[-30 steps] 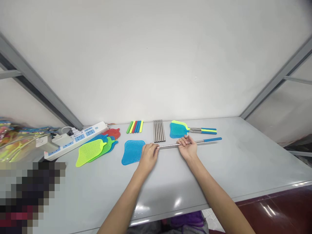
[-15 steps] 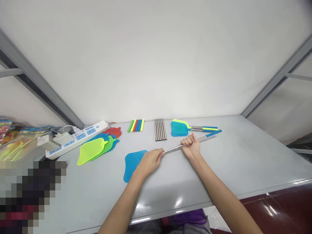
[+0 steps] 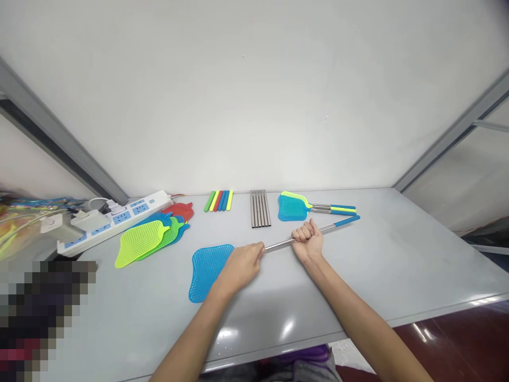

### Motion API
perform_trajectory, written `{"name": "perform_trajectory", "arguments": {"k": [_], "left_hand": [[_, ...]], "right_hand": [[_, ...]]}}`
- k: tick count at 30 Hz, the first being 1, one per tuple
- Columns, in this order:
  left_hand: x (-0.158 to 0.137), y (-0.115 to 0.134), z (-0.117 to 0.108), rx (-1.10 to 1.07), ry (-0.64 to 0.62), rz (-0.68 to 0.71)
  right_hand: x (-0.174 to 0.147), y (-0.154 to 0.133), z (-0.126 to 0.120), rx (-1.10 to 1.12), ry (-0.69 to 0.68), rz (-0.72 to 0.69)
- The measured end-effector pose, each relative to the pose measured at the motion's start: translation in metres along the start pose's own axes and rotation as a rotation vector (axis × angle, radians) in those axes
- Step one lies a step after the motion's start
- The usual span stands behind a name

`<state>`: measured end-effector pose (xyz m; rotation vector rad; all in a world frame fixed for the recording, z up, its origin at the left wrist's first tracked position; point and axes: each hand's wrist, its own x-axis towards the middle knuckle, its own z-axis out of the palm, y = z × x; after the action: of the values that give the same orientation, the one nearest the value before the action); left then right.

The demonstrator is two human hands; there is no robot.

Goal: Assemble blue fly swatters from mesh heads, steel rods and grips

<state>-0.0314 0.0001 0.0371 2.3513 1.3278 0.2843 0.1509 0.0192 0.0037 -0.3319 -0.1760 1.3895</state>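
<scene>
A blue fly swatter with a thin metal rod and a blue grip lies slantwise between my hands, its perforated head toward the left. My left hand is closed where the head meets the rod and hides that joint. Farther along, my right hand wraps round the middle of the metal rod, palm side up. Beyond it the blue grip points to the right. Just behind my right hand lie fly swatters with a blue head and a yellow head, their blue and yellow grips side by side.
Several metal tubes lie in a row at the back, beside several coloured grips. Loose swatter heads in yellow, green, blue and red overlap at left. Behind them a power strip holds plugged-in chargers. A wall closes the table's back.
The swatter and both hands have shifted slightly left, and more of the blue head shows. Both hands keep their hold. The whole view has moved a little.
</scene>
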Motion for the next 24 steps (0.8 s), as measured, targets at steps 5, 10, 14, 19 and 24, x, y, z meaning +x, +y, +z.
{"name": "perform_trajectory", "arguments": {"k": [5, 10, 14, 19, 24], "left_hand": [[-0.001, 0.0, -0.001, 0.121, -0.015, 0.015], [-0.004, 0.0, -0.002, 0.185, -0.012, 0.026], [-0.004, 0.001, 0.001, 0.218, -0.006, 0.027], [-0.002, 0.004, 0.004, 0.237, -0.009, 0.019], [-0.002, 0.006, 0.003, 0.234, -0.013, 0.005]], "right_hand": [[-0.002, 0.002, 0.004, 0.026, 0.015, 0.008], [-0.005, 0.006, 0.006, 0.01, 0.005, 0.017], [-0.007, 0.009, 0.007, 0.013, 0.016, 0.019], [-0.01, 0.015, 0.009, 0.03, 0.032, 0.031], [-0.013, 0.02, 0.009, 0.048, 0.016, 0.049]]}}
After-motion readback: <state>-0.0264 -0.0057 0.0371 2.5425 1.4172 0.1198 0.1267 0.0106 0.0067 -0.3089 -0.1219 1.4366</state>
